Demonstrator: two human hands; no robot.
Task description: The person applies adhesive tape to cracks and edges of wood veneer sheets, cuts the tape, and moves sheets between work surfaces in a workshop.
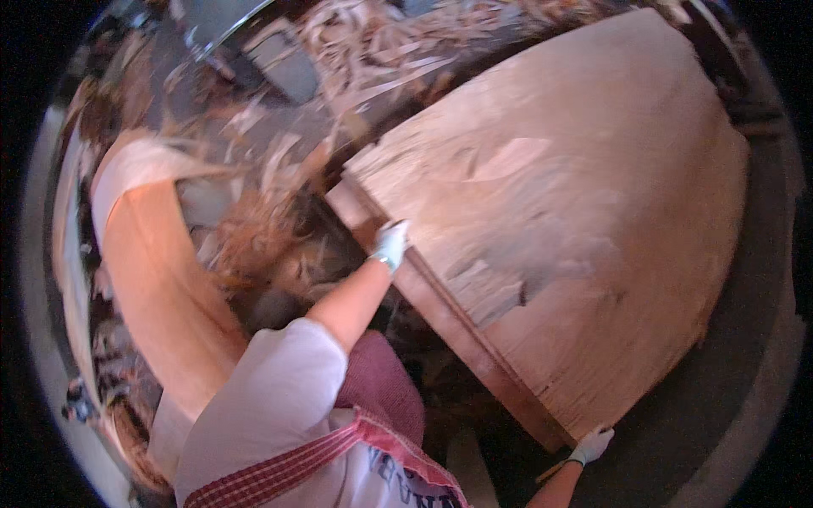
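Note:
A wide, thin sheet of pale wood veneer lies to my right, with rough grain and a torn, darker patch near its middle. Along its near edge runs a reddish-brown wooden strip. My left hand, in a white glove, is closed on that near edge toward the far left corner. At the near right corner, my right hand, also gloved, has its fingers curled round the edge of the sheet. The undersides of both grips are hidden, and motion blurs the sheet's surface.
Another long strip of veneer curves down on my left. Heaps of veneer scraps cover the floor at the far side, and more scraps lie between the two pieces. A grey metal part stands at the far left.

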